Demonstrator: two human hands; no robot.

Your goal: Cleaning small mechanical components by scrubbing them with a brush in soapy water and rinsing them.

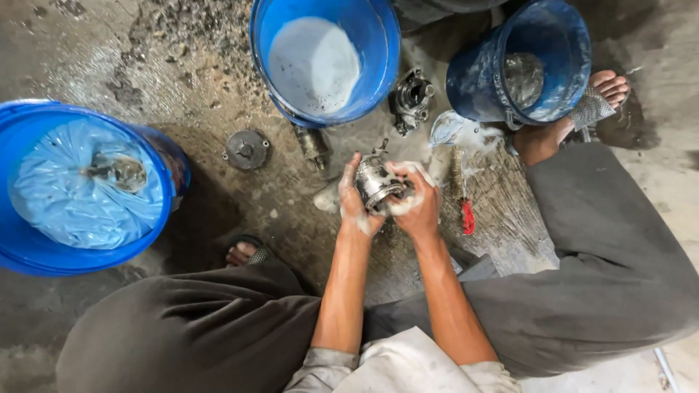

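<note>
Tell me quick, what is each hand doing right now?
Left hand: closed around the soapy metal part, holding it.
Right hand: closed on the same metal part, foam on its fingers.

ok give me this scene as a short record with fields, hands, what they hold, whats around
left hand: left hand, soapy, grips the metal part
right hand: right hand, foamy, wrapped on the same part
setting: wet concrete floor
ahead: blue tub of white sudsy water
left: blue bin lined with plastic
right: tilted blue bucket
loose items: round metal cap, red-handled tool
</note>
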